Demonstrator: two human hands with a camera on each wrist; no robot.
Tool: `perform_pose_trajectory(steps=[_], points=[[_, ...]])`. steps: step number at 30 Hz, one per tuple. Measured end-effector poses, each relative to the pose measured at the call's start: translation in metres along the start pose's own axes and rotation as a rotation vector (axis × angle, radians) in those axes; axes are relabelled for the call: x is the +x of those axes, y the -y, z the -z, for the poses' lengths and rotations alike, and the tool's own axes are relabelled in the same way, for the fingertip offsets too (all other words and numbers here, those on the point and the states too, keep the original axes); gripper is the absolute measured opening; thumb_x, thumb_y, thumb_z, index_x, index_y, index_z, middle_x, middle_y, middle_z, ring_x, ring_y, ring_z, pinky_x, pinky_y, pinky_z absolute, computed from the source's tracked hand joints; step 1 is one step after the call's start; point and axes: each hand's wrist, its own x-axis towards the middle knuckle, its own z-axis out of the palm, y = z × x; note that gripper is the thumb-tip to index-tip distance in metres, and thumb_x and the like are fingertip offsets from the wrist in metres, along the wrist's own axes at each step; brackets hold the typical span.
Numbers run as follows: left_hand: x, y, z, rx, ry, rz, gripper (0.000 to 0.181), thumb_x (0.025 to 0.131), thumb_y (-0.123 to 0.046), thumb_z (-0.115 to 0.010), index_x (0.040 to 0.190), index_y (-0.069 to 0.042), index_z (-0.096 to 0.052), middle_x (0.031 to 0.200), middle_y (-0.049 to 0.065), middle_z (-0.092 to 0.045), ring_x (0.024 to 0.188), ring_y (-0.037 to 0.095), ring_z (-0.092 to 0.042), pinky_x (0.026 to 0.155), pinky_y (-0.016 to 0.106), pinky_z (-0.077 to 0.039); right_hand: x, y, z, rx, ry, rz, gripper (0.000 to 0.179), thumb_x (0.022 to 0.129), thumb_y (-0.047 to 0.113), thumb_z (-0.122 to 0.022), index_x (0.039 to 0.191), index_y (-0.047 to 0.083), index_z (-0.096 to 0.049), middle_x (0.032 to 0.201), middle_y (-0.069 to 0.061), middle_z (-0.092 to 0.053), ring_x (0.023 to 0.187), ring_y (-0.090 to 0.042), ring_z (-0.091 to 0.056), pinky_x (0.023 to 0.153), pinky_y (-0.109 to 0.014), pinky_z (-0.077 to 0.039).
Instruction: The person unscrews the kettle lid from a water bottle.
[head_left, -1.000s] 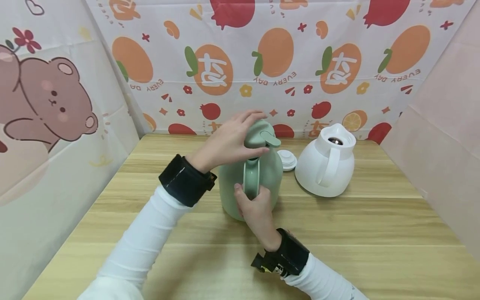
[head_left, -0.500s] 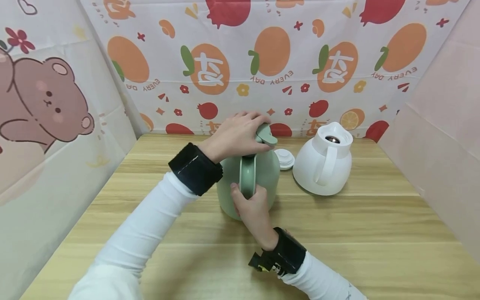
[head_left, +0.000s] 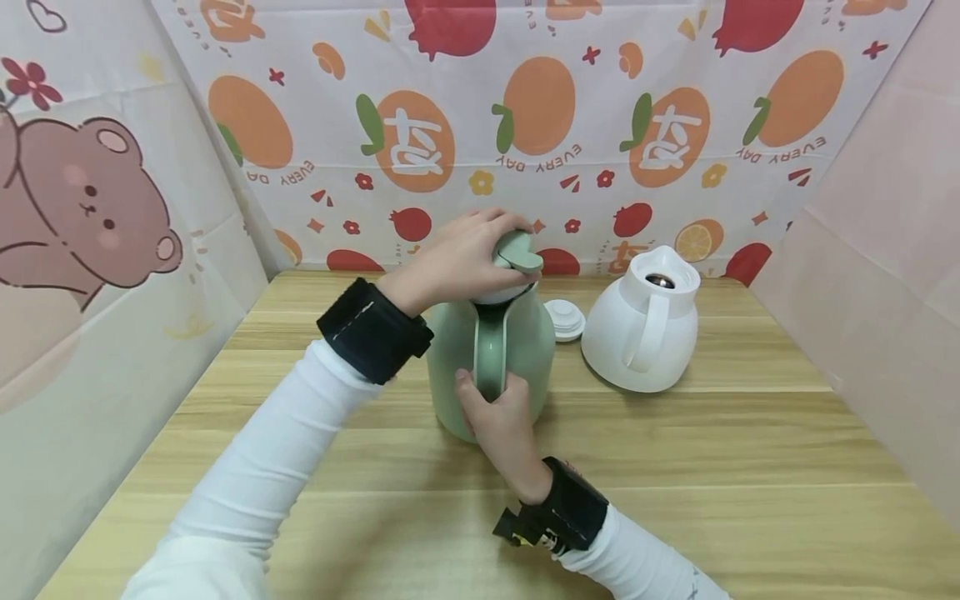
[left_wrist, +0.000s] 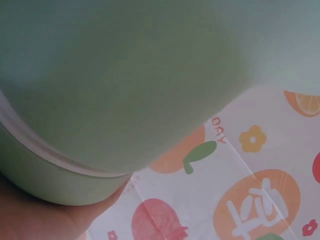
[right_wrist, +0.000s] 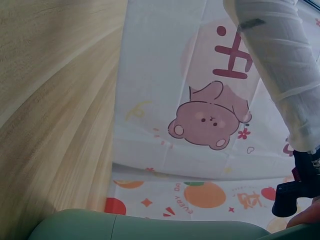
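A pale green thermos jug stands upright on the wooden table in the head view, its handle facing me. My left hand grips the jug's green lid from above and the left, thumb along its near side. Under the lid a white band shows; whether lid and jug still touch cannot be told. My right hand holds the lower part of the handle. The left wrist view shows the lid against the left hand, with a pale gap line between lid and body.
Right of the green jug stands a white jug with an uncovered mouth. A white round lid lies on the wooden table between the two jugs. Printed cloth hangs behind and at both sides.
The left hand has turned the green lid, dipping and then rising slightly with it; its spout tab points differently and a white band now shows beneath. The right hand stays on the handle.
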Motion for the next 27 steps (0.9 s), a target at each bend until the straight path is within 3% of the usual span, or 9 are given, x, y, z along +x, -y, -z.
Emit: perform_pose_trajectory(steps=[5, 9, 14, 18, 23, 27], points=[[-0.002, 0.005, 0.002, -0.162, -0.094, -0.005, 0.050, 0.080, -0.038, -0.068, 0.123, -0.016, -0.054, 0.120, 0.003, -0.051, 0.105, 0.020, -0.046, 0.083, 0.036, -0.041, 0.000, 0.000, 0.001, 0.009, 0.000, 0.009, 0.039, 0.091, 0.018, -0.056, 0.057, 0.003, -0.041, 0.045, -0.004, -0.035, 0.038, -0.016, -0.034, 0.043, -0.025, -0.030], [-0.008, 0.011, 0.002, -0.381, -0.206, 0.025, 0.048, 0.082, -0.033, -0.067, 0.125, -0.015, -0.053, 0.118, 0.004, -0.051, 0.101, 0.019, -0.048, 0.080, 0.037, -0.042, -0.001, 0.000, 0.001, 0.009, 0.002, 0.007, 0.039, 0.091, 0.018, -0.056, 0.058, 0.003, -0.042, 0.045, -0.004, -0.035, 0.038, -0.017, -0.034, 0.043, -0.025, -0.030], [-0.019, 0.023, 0.001, -0.734, -0.385, 0.080, 0.043, 0.087, -0.027, -0.059, 0.127, -0.011, -0.050, 0.115, 0.008, -0.054, 0.096, 0.021, -0.052, 0.071, 0.037, -0.046, -0.002, 0.000, 0.001, -0.002, -0.004, -0.022, 0.037, 0.090, 0.018, -0.056, 0.059, 0.003, -0.043, 0.045, -0.004, -0.036, 0.039, -0.016, -0.036, 0.043, -0.024, -0.032], [-0.027, 0.031, 0.000, -1.028, -0.509, 0.076, 0.040, 0.090, -0.026, -0.052, 0.125, -0.008, -0.050, 0.109, 0.010, -0.052, 0.086, 0.022, -0.054, 0.065, 0.033, -0.048, -0.003, 0.000, 0.001, -0.011, -0.011, -0.030, 0.034, 0.089, 0.018, -0.058, 0.061, 0.004, -0.045, 0.045, -0.004, -0.037, 0.039, -0.015, -0.037, 0.043, -0.024, -0.033], [-0.036, 0.038, -0.001, -1.417, -0.584, 0.041, 0.033, 0.092, -0.028, -0.048, 0.119, -0.011, -0.054, 0.106, 0.011, -0.053, 0.085, 0.020, -0.055, 0.066, 0.031, -0.044, -0.003, 0.001, 0.001, -0.013, -0.018, -0.026, 0.033, 0.089, 0.017, -0.058, 0.061, 0.004, -0.046, 0.045, -0.003, -0.038, 0.039, -0.014, -0.037, 0.042, -0.023, -0.033], [-0.044, 0.045, -0.003, -1.763, -0.609, 0.071, 0.033, 0.093, -0.033, -0.046, 0.114, -0.009, -0.055, 0.109, 0.010, -0.053, 0.094, 0.022, -0.053, 0.079, 0.035, -0.041, -0.004, 0.002, 0.001, -0.021, -0.024, -0.029, 0.031, 0.088, 0.016, -0.058, 0.062, 0.004, -0.046, 0.045, -0.002, -0.038, 0.039, -0.014, -0.038, 0.042, -0.023, -0.033]])
